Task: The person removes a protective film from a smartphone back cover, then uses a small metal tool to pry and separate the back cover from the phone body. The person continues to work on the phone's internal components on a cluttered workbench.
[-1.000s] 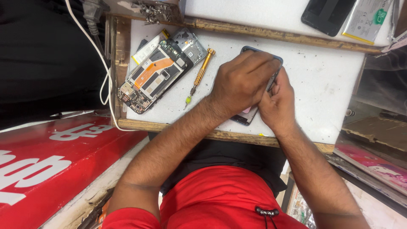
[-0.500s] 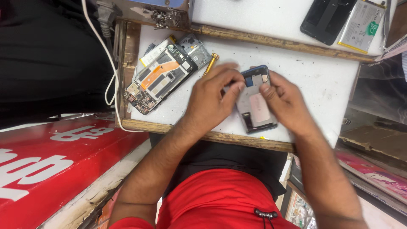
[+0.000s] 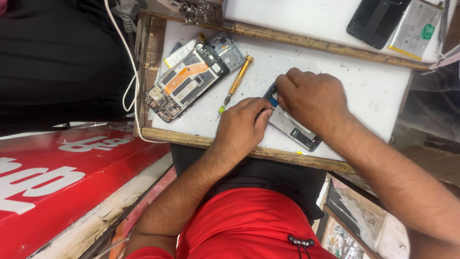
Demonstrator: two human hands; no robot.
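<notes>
An opened phone frame (image 3: 296, 130) lies flat on the white work mat (image 3: 364, 91), mostly covered by my hands. My left hand (image 3: 242, 127) rests on its near left edge, fingers curled against it. My right hand (image 3: 314, 100) is bent over its top end, fingertips pinching at a small blue part (image 3: 273, 101) there. Whether a tool is in either hand is hidden. A small screwdriver (image 3: 235, 84) with a brass handle lies on the mat just left of my hands, untouched.
A second dismantled phone (image 3: 184, 81) with an orange flex and a loose metal plate (image 3: 225, 50) lie at the mat's left. A black phone back (image 3: 376, 21) and a battery (image 3: 416, 29) sit at the far right. A white cable (image 3: 132, 91) hangs off the wooden tray edge (image 3: 306, 163).
The phone frame has been laid flat and turned, lying further right. My right hand has shifted from its side to its top end, and my left hand now sits at its near edge.
</notes>
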